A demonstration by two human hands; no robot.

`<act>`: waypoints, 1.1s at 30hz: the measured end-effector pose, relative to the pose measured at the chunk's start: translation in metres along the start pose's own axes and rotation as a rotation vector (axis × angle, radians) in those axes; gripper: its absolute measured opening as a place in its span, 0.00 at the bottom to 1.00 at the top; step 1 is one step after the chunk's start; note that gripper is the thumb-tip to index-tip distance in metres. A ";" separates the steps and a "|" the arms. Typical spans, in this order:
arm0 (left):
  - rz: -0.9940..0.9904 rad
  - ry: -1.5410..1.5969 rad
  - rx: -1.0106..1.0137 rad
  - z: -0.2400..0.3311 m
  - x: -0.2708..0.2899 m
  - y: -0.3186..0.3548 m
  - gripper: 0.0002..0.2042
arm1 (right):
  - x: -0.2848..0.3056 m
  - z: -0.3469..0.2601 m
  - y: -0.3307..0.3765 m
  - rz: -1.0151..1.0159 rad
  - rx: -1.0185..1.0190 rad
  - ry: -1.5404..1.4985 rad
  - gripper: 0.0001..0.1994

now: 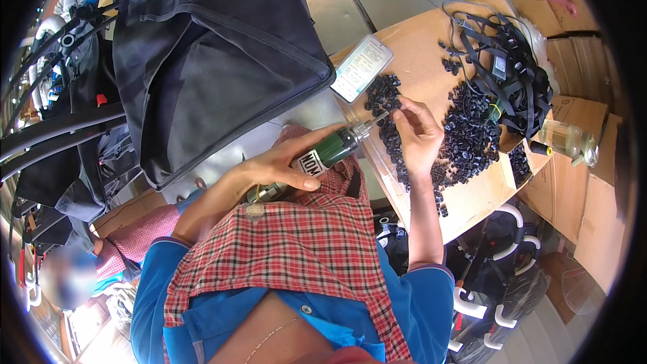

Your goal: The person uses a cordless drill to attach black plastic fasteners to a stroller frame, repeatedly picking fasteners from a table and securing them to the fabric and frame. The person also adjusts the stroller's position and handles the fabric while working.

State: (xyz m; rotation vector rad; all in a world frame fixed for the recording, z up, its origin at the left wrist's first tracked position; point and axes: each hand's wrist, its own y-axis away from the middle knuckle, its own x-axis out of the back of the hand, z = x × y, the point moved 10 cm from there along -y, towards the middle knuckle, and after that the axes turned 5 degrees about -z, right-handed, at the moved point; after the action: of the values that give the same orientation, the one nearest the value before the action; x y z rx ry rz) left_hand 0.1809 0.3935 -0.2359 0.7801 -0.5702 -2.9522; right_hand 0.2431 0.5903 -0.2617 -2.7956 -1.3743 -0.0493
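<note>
Green, probably weighty power driver [330, 149], left of the worktop [414, 40]: your left hand [286, 162] wraps its barrel [311, 160], likely the surest hold; your right hand [419, 131] pinches by its bit [379, 119], contents unclear.

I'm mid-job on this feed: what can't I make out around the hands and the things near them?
All in the head view:
Anything pinched in the right hand: too small, covered by its fingers.
Left hand fingertips under the green driver: hidden by the driver.
Phone-like device text: too small.
Lower pieces in the black heap: covered by others.
Black fabric bag: cut off by the top edge.
</note>
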 end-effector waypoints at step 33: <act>-0.254 0.022 -0.250 0.024 -0.027 0.020 0.64 | -0.078 0.037 -0.032 -0.355 0.369 0.800 0.21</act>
State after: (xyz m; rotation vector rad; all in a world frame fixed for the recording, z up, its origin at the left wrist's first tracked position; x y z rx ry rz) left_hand 0.1919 0.3866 -0.1966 0.9154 -0.0998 -3.1492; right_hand 0.1703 0.5493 -0.3017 -1.8607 -1.4151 -0.7387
